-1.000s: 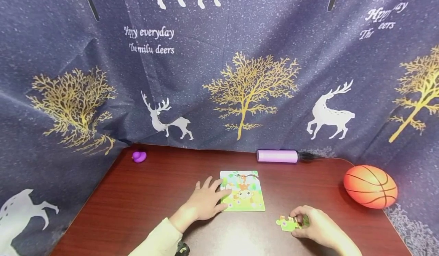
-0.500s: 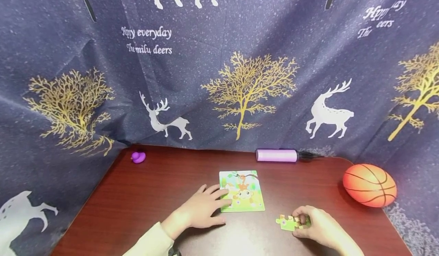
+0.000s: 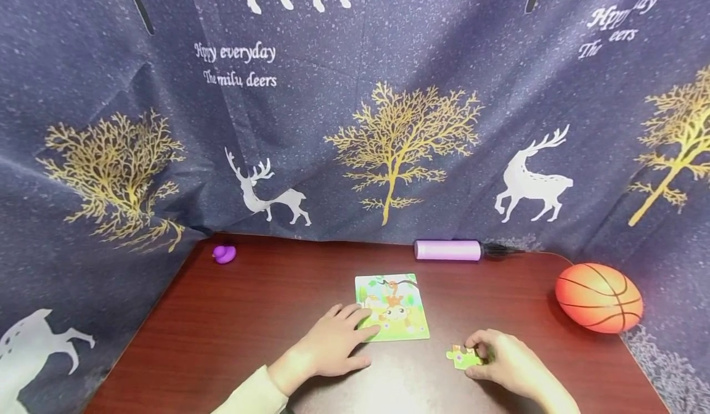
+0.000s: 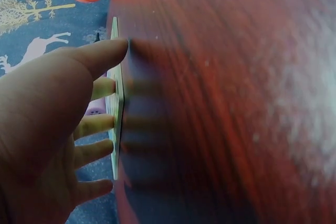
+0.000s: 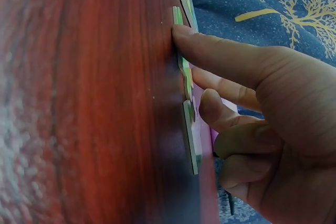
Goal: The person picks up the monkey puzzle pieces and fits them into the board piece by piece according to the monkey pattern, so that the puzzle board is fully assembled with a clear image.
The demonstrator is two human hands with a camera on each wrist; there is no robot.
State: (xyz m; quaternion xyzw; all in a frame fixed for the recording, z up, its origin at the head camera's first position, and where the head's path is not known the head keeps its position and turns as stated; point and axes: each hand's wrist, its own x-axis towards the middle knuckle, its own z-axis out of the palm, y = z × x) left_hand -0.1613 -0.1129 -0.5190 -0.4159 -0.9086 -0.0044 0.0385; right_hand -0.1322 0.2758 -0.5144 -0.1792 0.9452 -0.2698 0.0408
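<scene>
A square monkey-picture jigsaw puzzle (image 3: 396,315) lies flat near the middle of the table. My left hand (image 3: 331,343) has its fingertips on the puzzle's left side, with the fingers spread and the thumb near the tabletop. To the right of the puzzle, my right hand (image 3: 507,361) pinches a green jigsaw piece (image 3: 459,358) between thumb and index finger, low over the table. In the right wrist view another jigsaw piece (image 5: 192,140) stands beyond the pinched one, below the curled fingers; the hand covers it in the head view.
An orange basketball (image 3: 599,297) sits at the table's right edge. Along the back edge lies a purple hand pump (image 3: 448,250) with a black end. At the back left is a purple rubber duck (image 3: 224,254). A patterned blue cloth (image 3: 310,93) hangs behind the table.
My left hand has slid a little toward me, its fingertips now lower on the puzzle. The right hand has shifted slightly left along the pinched piece, and the green bit under its palm is now covered.
</scene>
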